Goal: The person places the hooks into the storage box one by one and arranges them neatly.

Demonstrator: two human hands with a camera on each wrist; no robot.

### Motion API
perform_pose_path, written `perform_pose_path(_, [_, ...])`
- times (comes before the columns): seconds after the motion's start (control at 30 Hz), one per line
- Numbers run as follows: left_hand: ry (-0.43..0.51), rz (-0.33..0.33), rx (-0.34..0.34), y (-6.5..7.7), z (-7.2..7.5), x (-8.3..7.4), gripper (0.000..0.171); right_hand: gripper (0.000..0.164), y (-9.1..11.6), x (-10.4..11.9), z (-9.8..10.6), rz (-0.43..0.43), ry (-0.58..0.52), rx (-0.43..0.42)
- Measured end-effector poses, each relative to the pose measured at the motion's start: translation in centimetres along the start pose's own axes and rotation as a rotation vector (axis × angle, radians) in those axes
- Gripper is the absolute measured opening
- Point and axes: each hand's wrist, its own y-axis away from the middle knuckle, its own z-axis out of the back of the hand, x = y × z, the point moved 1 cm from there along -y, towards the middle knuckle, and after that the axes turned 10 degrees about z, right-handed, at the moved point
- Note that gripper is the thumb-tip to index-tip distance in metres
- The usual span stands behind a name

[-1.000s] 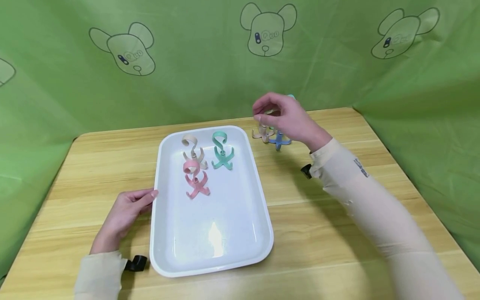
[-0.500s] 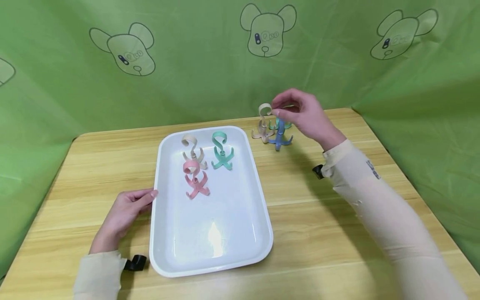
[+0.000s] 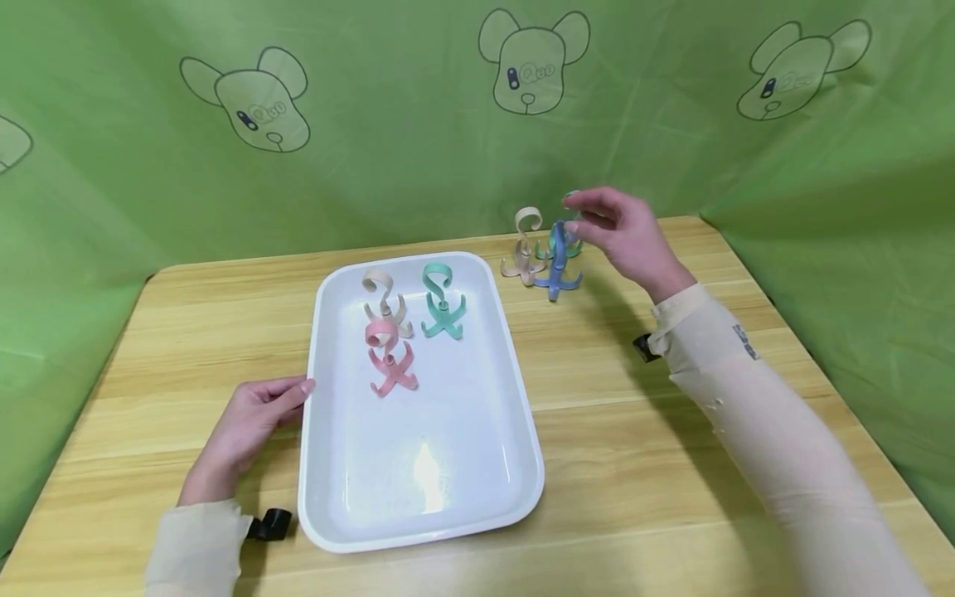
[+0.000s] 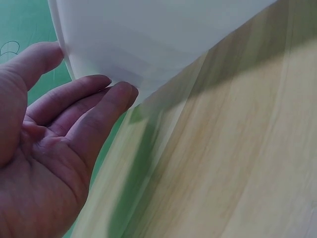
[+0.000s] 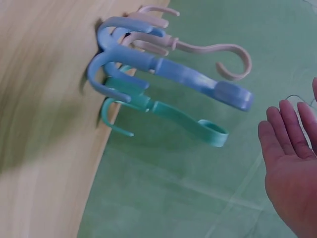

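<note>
My left hand (image 3: 249,423) grips the left side of the white tray (image 3: 522,414), thumb on its rim and fingers against the outer wall. In the left wrist view, the fingers (image 4: 99,114) touch the wall under the rim. My right hand (image 3: 627,236) hovers beside the upright blue swivel hook (image 3: 558,265) at the back right, holding nothing. Its fingers (image 5: 287,129) are extended and apart from the hooks in the right wrist view. A beige hook (image 3: 525,249) and a green hook (image 5: 178,116), partly hidden in the head view, stand close to the blue one.
Inside the tray, a pink hook (image 3: 392,369), a beige hook (image 3: 379,286) and a green hook (image 3: 443,315) stand toward the far left half. The wooden table (image 3: 634,481) meets a green curtain (image 3: 410,166) at the back and sides.
My right hand has moved right, from over the beige hook to beside the blue one, uncovering the beige hook's curl. The left hand and the tray have stayed put.
</note>
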Motion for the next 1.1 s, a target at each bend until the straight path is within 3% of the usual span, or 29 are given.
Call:
perform_pose_path(0.43, [0.002, 0.0, -0.006, 0.1, -0.1, 0.1, 0.047, 0.05, -0.4, -2.8, 0.1, -0.08, 0.104, 0.059])
perform_pose_path(0.8, [-0.006, 0.016, -0.01, 0.1, 0.0, -0.1, 0.049, 0.043, -0.6, -3.8, -0.5, -0.072, 0.052, 0.047])
perform_pose_path(1.1, [-0.01, 0.022, -0.003, 0.1, 0.1, -0.1, 0.05, 0.04, -0.9, -3.9, -0.7, -0.089, 0.071, 0.058])
